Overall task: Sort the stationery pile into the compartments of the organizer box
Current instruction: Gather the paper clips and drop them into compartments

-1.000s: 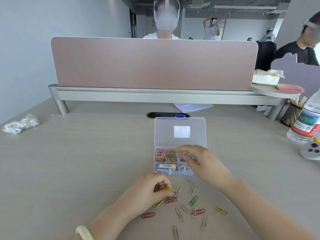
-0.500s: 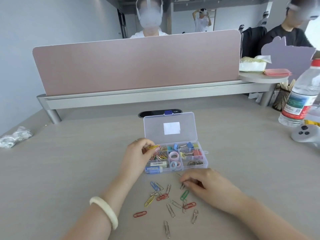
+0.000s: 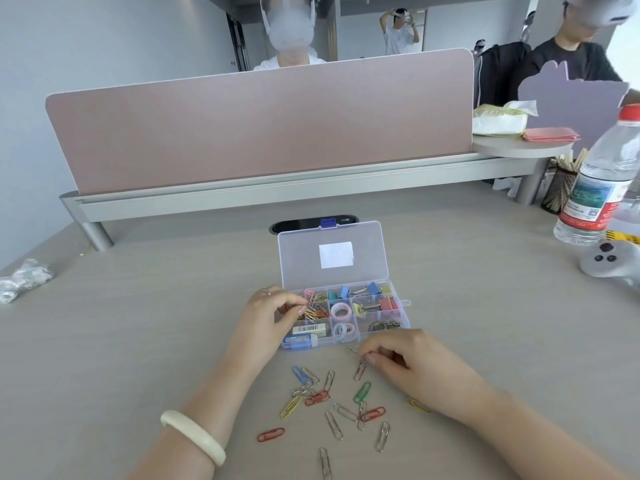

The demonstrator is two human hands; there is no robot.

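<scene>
Paper clips (image 3: pixel 317 398) lie loose and flat on the tabletop (image 3: pixel 138 341), scattered just in front of the organizer box (image 3: pixel 301 265), between the two forearms. Silver, red, yellow, green and blue are mixed. They share no common heading: most long axes run roughly near-to-far with a lean either way, and one red clip (image 3: pixel 271 434) at the near left lies almost crosswise. The box sits long side across the view, its lid tipped back on the far hinge, so every compartment is open to a reach from the near side. Contents are grouped by kind: binder clips (image 3: pixel 372 289), tape rings (image 3: pixel 341 312), an eraser (image 3: pixel 309 329). Left hand (image 3: pixel 273 315) hangs over the far-left compartment, where coloured clips (image 3: pixel 317 311) are heaped. Its fingers are curled, thumb and fingertips drawn together right at the heap, and I cannot tell whether a clip sits between them. The posture suits a drop into the clip compartment. Right hand (image 3: pixel 412 362) sits low on the tabletop, close to the box's front wall, thumb and forefinger pinching one end of a silver clip (image 3: pixel 353 353). That clip lies nearly flat on a diagonal, free end pointing far-left toward the box. Judgement: one hand delivers while the other picks; well over a dozen clips are left to move.
</scene>
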